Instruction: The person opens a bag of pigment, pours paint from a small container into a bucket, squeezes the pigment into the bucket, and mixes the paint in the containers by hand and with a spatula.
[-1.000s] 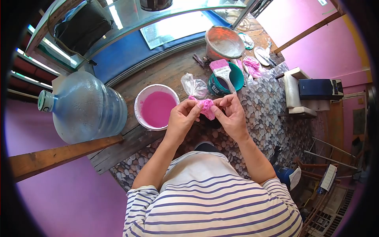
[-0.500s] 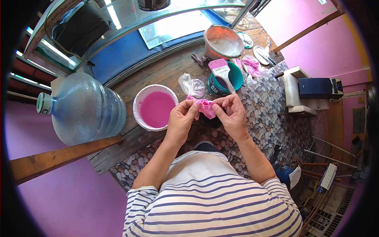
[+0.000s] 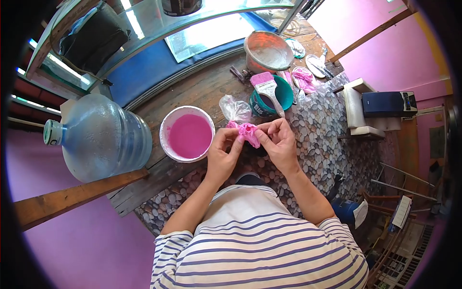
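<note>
Between my two hands is a crumpled pink plastic bag [image 3: 249, 133]. My left hand [image 3: 224, 150] pinches its left side with thumb and fingertips, and my right hand [image 3: 277, 143] pinches its right side. A white bucket of pink paint [image 3: 188, 135] stands just left of my left hand. Beyond the hands, a clear plastic bag [image 3: 235, 109] lies on the wooden surface, close to the pink one. A wide brush with pink bristles [image 3: 265, 86] rests across a green bucket [image 3: 285, 94], its handle pointing toward my right hand.
A large water bottle [image 3: 106, 137] lies at the left near a wooden beam [image 3: 79, 196]. Behind the green bucket is an orange basin [image 3: 268, 51]. Pink plastic [image 3: 305, 80] and lids lie at its right. A white chair [image 3: 355, 110] with a dark box [image 3: 389, 104] stands farther right.
The pink bag has been turned and reshaped between my fingers, and a small opening shows in it. The surroundings have shifted slightly left in the view.
</note>
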### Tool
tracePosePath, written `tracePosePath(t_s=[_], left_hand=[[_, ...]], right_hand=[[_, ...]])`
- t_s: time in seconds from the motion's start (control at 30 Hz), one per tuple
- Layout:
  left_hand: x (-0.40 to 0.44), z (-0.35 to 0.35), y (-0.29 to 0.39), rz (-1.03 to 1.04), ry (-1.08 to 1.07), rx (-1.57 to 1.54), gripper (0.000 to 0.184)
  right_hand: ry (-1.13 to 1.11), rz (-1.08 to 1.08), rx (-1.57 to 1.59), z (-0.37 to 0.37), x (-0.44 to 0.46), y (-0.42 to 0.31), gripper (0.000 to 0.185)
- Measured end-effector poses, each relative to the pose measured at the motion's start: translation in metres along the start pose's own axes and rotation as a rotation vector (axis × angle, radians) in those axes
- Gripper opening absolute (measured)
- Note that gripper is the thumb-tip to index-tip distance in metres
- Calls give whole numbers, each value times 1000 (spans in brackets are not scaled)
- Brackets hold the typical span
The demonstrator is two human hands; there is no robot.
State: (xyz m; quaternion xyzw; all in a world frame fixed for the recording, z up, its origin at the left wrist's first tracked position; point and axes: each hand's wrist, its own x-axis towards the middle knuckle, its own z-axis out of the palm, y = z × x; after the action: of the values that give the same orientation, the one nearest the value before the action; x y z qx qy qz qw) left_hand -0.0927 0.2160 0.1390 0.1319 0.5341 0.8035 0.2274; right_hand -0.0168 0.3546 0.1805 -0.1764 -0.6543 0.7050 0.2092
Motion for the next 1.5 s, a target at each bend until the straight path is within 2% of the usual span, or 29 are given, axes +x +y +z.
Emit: tracePosePath(t_s=[0.07, 0.23, 0.5, 0.53, 0.6, 0.67, 0.7, 0.73, 0.83, 1.03, 1.13, 1.2, 1.33, 1.43, 1.5], left_hand=[[-7, -2, -7, 40, -59, 154, 16], [-11, -2, -15, 71, -36, 120, 14], [-18, -5, -13, -16, -51, 105, 11], [-19, -5, -13, -15, -42, 110, 11], [-18, -5, -12, 31, -76, 167, 10], [-17, -2, -15, 11, -40, 124, 10], [-17, 0, -15, -20, -24, 77, 9], [-16, 4, -14, -10, -5, 82, 9], [-16, 16, -12, -19, 32, 66, 9], [-13, 31, -13, 13, 68, 102, 8], [-14, 36, -16, 21, 113, 122, 8], [-13, 36, -17, 20, 111, 186, 7], [-11, 43, -17, 14, 138, 161, 6], [-9, 48, -12, 2, 156, 177, 6], [-8, 50, -15, 17, 173, 201, 6]], right_hand=[[0, 31, 6, -1, -4, 6, 24], [16, 81, 92, -2, -11, 14, 24], [46, 67, -33, -18, -15, 6, 16], [90, 40, -102, -30, -8, 16, 20], [219, 52, -539, -57, 16, 38, 29], [299, -125, -1003, -79, 45, 61, 37], [288, -224, -1083, -94, 61, 79, 41], [270, -235, -1073, -104, 72, 90, 41], [107, -158, -1256, -117, 94, 100, 44], [-54, -56, -1239, -132, 114, 108, 32], [-73, -171, -1194, -137, 120, 117, 29], [-13, -289, -1153, -139, 118, 117, 29], [3, -193, -1081, -146, 110, 83, 28], [110, -148, -987, -172, 109, 71, 29], [176, -125, -1032, -201, 114, 74, 30]])
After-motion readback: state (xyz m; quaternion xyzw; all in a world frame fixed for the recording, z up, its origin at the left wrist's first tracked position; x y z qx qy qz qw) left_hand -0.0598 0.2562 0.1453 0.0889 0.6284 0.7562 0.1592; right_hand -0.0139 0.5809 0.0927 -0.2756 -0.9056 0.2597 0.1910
